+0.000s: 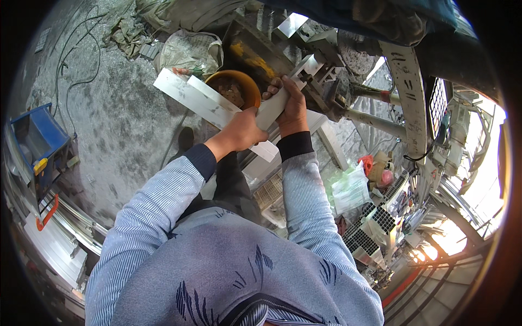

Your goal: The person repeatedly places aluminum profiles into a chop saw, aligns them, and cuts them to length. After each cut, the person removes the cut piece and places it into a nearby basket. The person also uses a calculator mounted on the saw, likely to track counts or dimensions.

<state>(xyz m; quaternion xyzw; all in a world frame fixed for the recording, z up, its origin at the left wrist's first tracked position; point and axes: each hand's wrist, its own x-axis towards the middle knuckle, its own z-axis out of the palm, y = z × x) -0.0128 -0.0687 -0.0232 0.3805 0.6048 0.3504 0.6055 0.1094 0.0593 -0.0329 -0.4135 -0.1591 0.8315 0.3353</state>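
My left hand [242, 132] is closed around a long, pale aluminium profile [187, 100] that slants from the upper left down toward my body. My right hand [292, 106] grips a second pale metal bar [271, 112], which runs up and right toward the metal fixture [321, 89]. The two pieces meet at an angle by my left hand; whether they are joined cannot be made out. Below the profile's far part stands a yellow-orange bucket [254, 89] with brownish contents. Part of its rim is hidden by the profile.
A white sack [190, 51] lies beyond the bucket. Heavy machine parts with a light-coloured metal arm [405, 98] rise at the right. At the left stands a blue bin [46, 130], near metal lengths [60, 244]. Cables [68, 68] cross the dusty floor. Green-white plastic [350, 187] and black grid-faced pieces [361, 239] lie right.
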